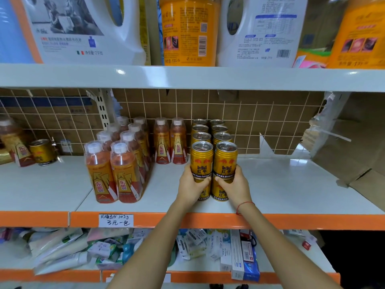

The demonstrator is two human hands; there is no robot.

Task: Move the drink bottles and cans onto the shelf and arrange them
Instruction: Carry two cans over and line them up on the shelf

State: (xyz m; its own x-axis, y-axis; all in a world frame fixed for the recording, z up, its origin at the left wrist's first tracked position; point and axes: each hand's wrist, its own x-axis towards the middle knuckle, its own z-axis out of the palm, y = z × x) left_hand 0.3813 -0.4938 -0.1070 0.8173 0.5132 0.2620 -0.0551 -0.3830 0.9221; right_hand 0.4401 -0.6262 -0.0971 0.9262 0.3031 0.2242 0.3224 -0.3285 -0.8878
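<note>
Starting at the far left of the middle shelf point(270, 184), there's a lone orange drink bottle point(14, 140) with a single gold can point(42, 151) just beside it, both near the wire-grid back. Moving right, a tight block of orange bottles with white caps point(119, 159) runs in two files from the front toward the back, and just past it two more of the same bottles point(169, 141) stand side by side against the grid. Next come the gold Red Bull cans point(210, 132), two files deep, running back to the grid.

And here's the action: at the front of those files the cans are stacked two high. The left hand point(192, 187) is wrapped round the left stack, fingers curled where the upper can point(202, 158) sits on the lower can point(203, 192). The right hand point(234, 185), red string point(244, 206) on its wrist, is clasping the right stack the same way, over the seam between its top can point(225, 159) and bottom can point(220, 191). Both stacks are upright, touching each other, resting on the shelf near its orange front edge point(187, 221).

Off to the right, torn cardboard point(343, 147) leans against the shelf end. Above, detergent jugs point(83, 28); below, toothpaste boxes point(243, 255).
</note>
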